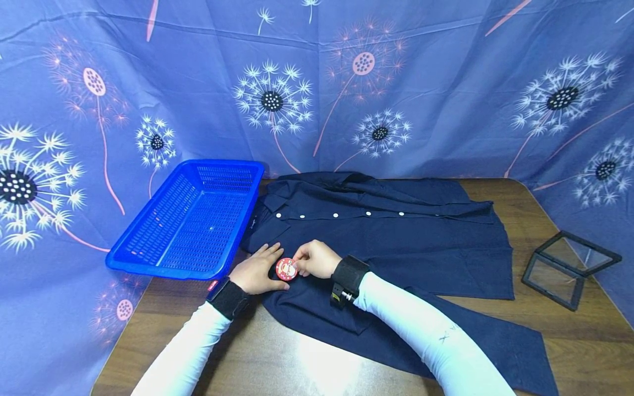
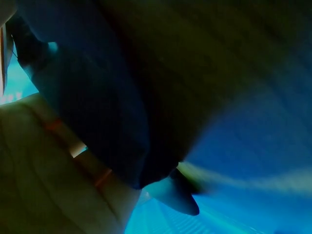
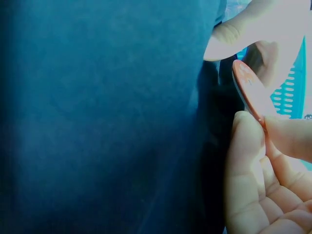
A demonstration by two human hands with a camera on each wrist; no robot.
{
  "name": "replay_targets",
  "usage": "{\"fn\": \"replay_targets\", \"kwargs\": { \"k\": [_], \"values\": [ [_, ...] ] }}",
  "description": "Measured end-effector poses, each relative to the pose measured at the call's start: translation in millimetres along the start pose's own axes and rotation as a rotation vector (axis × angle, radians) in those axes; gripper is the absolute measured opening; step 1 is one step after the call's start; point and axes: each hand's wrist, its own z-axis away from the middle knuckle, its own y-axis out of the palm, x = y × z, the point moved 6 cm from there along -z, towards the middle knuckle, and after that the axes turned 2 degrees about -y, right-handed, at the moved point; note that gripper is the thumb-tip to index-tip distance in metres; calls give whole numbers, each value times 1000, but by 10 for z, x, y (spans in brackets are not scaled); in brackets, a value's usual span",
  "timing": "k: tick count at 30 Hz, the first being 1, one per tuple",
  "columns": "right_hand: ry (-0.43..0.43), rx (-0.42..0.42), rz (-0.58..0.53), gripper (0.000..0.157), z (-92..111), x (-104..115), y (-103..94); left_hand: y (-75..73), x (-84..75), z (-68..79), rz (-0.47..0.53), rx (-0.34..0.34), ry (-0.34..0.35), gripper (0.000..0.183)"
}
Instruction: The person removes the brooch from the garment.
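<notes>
A navy button-up shirt (image 1: 376, 242) lies spread on the table, its row of white buttons toward the back. My right hand (image 1: 317, 258) pinches a round red badge (image 1: 286, 269) by its edge, thumb on the printed face. In the right wrist view the badge (image 3: 251, 87) appears almost edge-on, tilted beside the dark cloth. My left hand (image 1: 257, 270) rests on the shirt just left of the badge, fingers extended and thumb reaching below it. Dark fabric (image 2: 92, 92) covers part of the left fingers in the left wrist view.
A blue plastic basket (image 1: 170, 270) stands at the left, close against the shirt's collar side. On the right of the wooden table (image 1: 584, 341) sits an opened black-framed clear case (image 1: 557, 281). A dandelion-patterned blue curtain (image 1: 436, 82) hangs behind.
</notes>
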Motion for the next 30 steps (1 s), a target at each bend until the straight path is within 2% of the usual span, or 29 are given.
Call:
{"fn": "replay_targets", "kwargs": {
  "k": [10, 16, 22, 30],
  "values": [
    [-1, 13, -35, 11, 28, 0, -36, 5, 19, -8, -15, 9, -1, 100],
    [-21, -9, -53, 10, 51, -47, -105, 14, 29, -3, -10, 19, -16, 100],
    [-25, -39, -99, 13, 106, -103, -241, 19, 27, -3, -10, 30, -20, 99],
    [-14, -121, -128, 14, 226, -185, -522, 18, 16, -4, -10, 29, -27, 99]
  ]
}}
